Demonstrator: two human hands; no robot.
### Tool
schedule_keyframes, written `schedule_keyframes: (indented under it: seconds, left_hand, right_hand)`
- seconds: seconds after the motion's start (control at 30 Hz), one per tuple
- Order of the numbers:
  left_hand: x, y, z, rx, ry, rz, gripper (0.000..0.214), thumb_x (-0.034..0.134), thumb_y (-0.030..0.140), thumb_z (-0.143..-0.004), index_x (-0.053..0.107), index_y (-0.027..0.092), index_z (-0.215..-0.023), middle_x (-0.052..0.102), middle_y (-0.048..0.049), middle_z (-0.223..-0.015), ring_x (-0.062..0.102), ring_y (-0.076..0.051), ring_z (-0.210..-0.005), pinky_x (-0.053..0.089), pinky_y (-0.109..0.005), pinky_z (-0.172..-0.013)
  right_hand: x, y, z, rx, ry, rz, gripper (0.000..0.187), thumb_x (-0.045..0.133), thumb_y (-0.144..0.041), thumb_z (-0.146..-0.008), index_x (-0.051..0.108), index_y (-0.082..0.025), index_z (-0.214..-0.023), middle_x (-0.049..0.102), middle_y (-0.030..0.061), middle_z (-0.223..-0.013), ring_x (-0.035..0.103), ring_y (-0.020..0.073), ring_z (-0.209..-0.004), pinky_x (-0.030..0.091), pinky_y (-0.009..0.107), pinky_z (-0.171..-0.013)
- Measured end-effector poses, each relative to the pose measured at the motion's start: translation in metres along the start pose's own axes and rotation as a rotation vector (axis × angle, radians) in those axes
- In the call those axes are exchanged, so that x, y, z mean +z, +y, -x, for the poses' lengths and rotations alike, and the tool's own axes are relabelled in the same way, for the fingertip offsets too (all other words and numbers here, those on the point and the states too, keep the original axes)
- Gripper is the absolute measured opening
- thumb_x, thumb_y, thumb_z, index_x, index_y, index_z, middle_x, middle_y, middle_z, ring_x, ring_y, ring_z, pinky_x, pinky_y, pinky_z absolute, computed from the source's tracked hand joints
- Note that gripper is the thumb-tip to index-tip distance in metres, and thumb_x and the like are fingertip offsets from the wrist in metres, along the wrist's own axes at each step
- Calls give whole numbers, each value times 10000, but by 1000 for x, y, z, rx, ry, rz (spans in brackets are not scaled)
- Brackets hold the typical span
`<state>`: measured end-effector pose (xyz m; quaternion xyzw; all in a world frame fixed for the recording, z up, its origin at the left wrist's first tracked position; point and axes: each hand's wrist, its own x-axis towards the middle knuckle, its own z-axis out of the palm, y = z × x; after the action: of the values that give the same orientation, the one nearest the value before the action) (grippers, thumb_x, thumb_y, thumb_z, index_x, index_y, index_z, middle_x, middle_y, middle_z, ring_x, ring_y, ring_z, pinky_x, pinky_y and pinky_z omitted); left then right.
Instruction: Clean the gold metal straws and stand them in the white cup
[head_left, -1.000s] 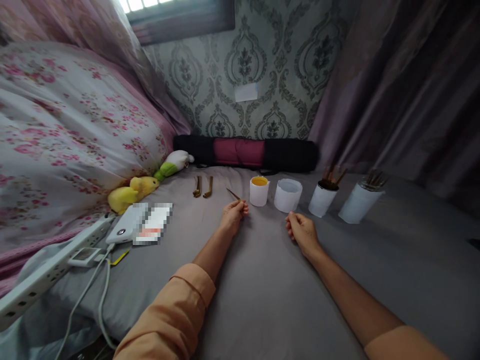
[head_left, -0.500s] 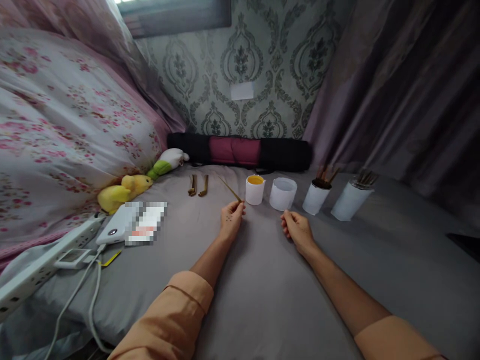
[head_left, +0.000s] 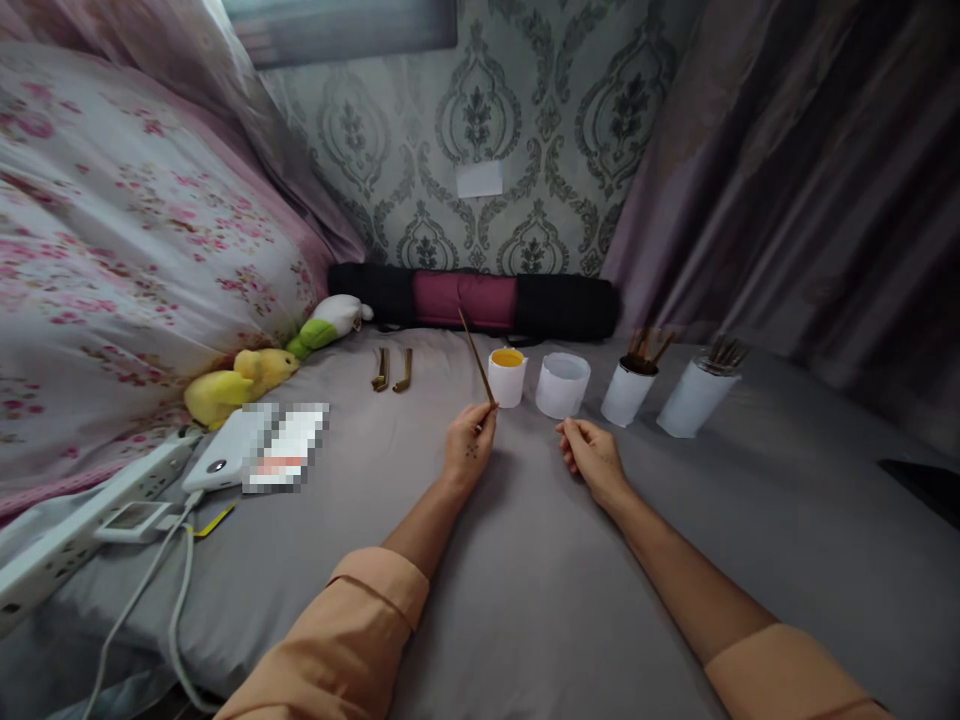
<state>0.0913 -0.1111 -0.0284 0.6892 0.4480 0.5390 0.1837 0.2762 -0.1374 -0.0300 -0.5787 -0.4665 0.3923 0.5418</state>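
Observation:
My left hand (head_left: 471, 445) pinches the lower end of a thin brown stick (head_left: 475, 350), which points up and leans left. Just right of the stick stands a small white-wrapped cup (head_left: 506, 385) with yellow inside. Beside it is a wider white cup (head_left: 562, 387), its contents hard to make out. My right hand (head_left: 592, 458) rests near that wider cup, fingers curled and closed, with nothing visible in them. Two small groups of bent brown sticks (head_left: 381, 370) lie on the sheet to the left.
Further right stand a white container (head_left: 628, 398) with brown sticks and a taller, leaning white container (head_left: 694, 405) with more sticks. A long black-and-maroon bag (head_left: 465, 302) lies along the wall. At left are plush toys (head_left: 240, 385), a power bank (head_left: 229, 450) and a power strip (head_left: 82, 540).
My left hand has turned, swinging the stick from a low leftward slant to a steeper upright one. My right hand has hardly moved. The view has shifted slightly.

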Motion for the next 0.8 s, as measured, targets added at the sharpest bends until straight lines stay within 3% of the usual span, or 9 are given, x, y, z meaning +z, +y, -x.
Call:
schedule_keyframes:
  seconds: [0.8]
  left_hand:
    - [0, 9, 7, 320, -194, -381, 285, 364, 245, -865, 576, 220, -1055, 591, -61, -948, 539, -136, -881, 427, -260, -788]
  right_hand:
    - [2, -11, 6, -127, -45, -32, 394, 501, -526, -706, 590, -159, -819, 516, -7, -582, 444, 73, -427, 332, 179, -353]
